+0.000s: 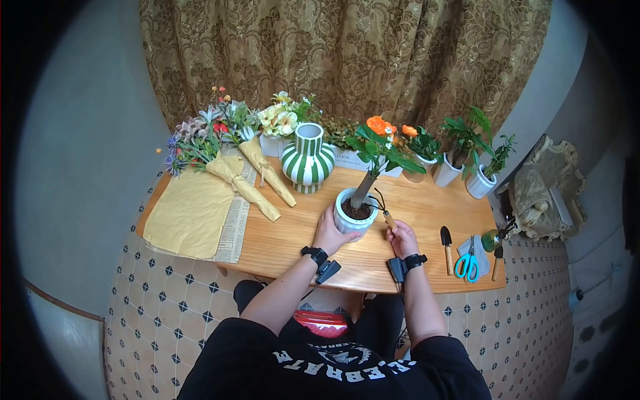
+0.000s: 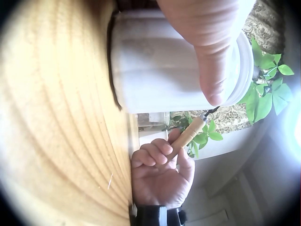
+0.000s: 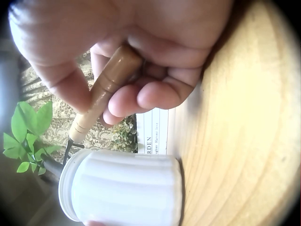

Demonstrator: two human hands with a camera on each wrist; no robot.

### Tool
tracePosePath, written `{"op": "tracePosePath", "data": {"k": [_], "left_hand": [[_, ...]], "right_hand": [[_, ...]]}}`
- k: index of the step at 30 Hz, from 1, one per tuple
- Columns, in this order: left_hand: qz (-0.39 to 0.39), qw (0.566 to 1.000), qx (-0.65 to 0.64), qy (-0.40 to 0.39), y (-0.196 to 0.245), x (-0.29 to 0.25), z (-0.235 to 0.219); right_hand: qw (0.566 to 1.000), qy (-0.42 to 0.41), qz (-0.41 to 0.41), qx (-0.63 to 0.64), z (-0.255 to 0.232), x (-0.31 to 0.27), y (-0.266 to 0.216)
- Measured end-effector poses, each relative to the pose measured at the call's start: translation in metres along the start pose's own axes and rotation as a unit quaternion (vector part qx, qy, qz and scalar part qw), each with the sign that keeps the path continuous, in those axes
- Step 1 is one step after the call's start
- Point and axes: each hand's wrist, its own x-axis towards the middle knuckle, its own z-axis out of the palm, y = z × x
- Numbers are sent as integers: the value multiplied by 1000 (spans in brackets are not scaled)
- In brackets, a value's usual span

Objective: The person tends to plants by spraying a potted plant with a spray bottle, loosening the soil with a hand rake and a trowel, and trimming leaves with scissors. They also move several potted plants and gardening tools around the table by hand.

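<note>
A white ribbed flower pot (image 1: 345, 229) stands on the table near its front, holding dark soil (image 1: 355, 212) and a thick-stemmed leafy plant (image 1: 363, 190). My left hand (image 1: 329, 232) grips the pot from the left, its thumb (image 2: 214, 77) lying along the side up to the rim. Between the thumb and fingers of my right hand (image 1: 403, 239) is the wooden handle (image 3: 101, 94) of a small hand rake (image 1: 389, 217). The rake's dark tines (image 1: 379, 199) reach over the pot's right rim, close above the soil.
A green-striped vase (image 1: 308, 163) stands behind left, beside wrapped bouquets (image 1: 243, 187) and brown paper (image 1: 187, 217). Potted plants (image 1: 448, 172) line the back right. At right lie a small trowel (image 1: 446, 240), blue scissors (image 1: 470, 265) and a grey cloth (image 1: 483, 257), near a green bottle (image 1: 492, 240).
</note>
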Motion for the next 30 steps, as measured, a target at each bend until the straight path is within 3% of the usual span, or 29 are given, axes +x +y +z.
{"op": "tracePosePath", "data": {"k": [30], "left_hand": [[-10,999,-45,-13,0,0,-1]], "right_hand": [[999,8,-7,31,0,1,0]]}}
